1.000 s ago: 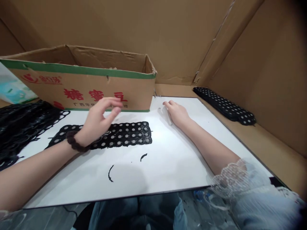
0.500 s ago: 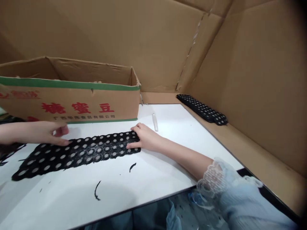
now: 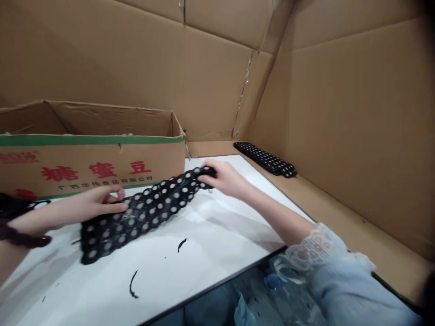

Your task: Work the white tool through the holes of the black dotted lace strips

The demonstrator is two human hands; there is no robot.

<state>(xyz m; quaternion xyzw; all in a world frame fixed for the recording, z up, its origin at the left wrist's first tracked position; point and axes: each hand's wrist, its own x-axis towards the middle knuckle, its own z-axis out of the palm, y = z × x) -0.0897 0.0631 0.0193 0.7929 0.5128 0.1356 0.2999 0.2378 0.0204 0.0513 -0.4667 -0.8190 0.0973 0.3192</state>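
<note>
A long black rubbery sheet [image 3: 152, 203] with rows of pale round dots is held slantwise over the white tabletop. Its right end is raised, curled over and pinched between the thumb and fingers of my right hand [image 3: 224, 177]. At the sheet's upper edge, toward its left part, my left hand [image 3: 105, 201] is closed, thumb on the near face and fingers bent. The lower left corner of the sheet hangs close to the table and is blurred. Two thin curved black scraps, one nearer [image 3: 133, 285] and one farther [image 3: 182, 245], lie in front of it.
An open cardboard box [image 3: 163, 156] with red lettering stands behind my left hand. Similar dotted black sheets [image 3: 267, 158] lie along the right cardboard wall [image 3: 340, 113]. Black material [image 3: 13, 206] sits at the far left. The white table's [image 3: 217, 271] front edge runs diagonally below.
The dotted sheet has come up off the table and shifted right, its right end lifted by my right hand. My left hand has moved right along with it. The camera view has turned slightly.
</note>
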